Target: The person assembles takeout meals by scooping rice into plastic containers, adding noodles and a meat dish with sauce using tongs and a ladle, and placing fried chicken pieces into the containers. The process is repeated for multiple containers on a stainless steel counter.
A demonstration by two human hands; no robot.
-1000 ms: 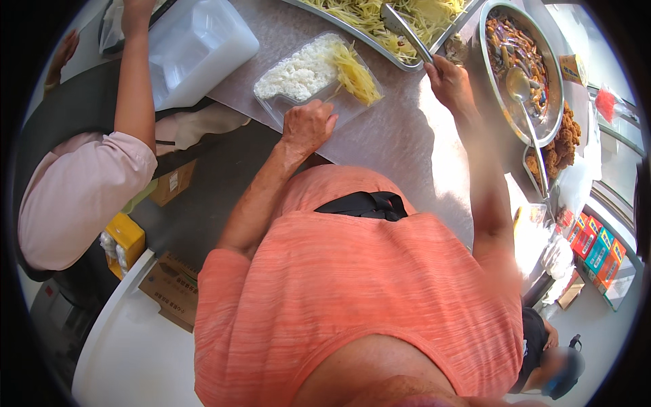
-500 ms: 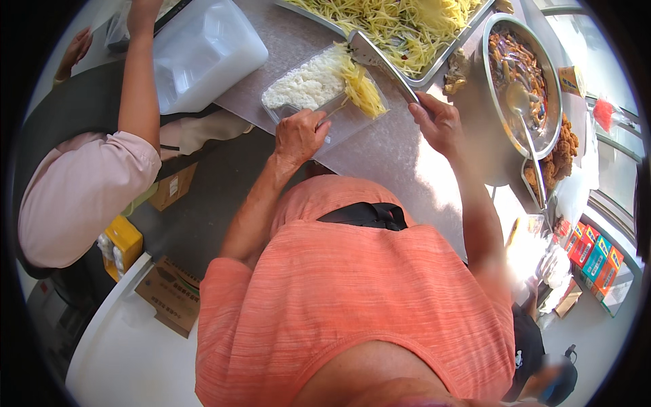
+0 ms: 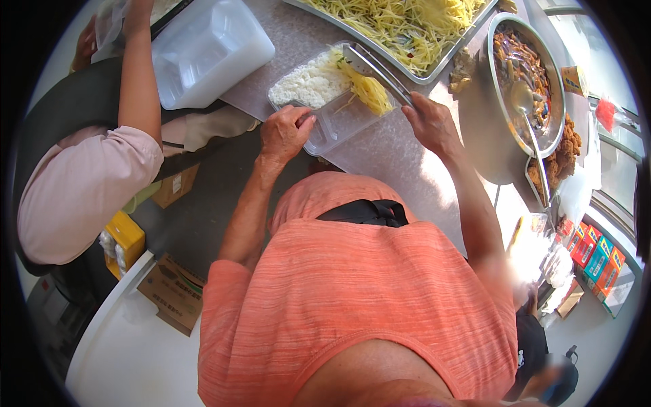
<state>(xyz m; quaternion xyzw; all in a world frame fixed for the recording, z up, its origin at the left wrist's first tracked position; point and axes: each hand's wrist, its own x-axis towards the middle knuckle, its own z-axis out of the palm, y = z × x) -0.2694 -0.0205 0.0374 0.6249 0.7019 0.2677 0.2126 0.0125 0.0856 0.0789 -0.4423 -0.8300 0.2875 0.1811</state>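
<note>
A clear compartmented takeaway container (image 3: 330,138) lies on the table in front of me. White rice (image 3: 308,83) fills its far left part, and yellow shredded potato (image 3: 371,95) lies in the compartment on its right. My left hand (image 3: 285,132) is closed on the container's near left rim. My right hand (image 3: 434,124) grips metal tongs (image 3: 392,83), whose slotted end rests over the potato shreds at the border with the rice. Just beyond is a large metal tray (image 3: 466,38) heaped with more shredded potato.
On the right stand an oval metal basin (image 3: 497,112) of saucy food with a ladle (image 3: 532,146), and fried pieces (image 3: 566,159). Stacked empty containers (image 3: 227,57) sit at the left. Another person's arm (image 3: 140,81) reaches in there. A cardboard box (image 3: 173,295) lies lower left.
The tongs have tilted and lowered onto the potato shreds as my right hand shifted slightly left. My left hand moved a little left along the rim, exposing more of the near compartments.
</note>
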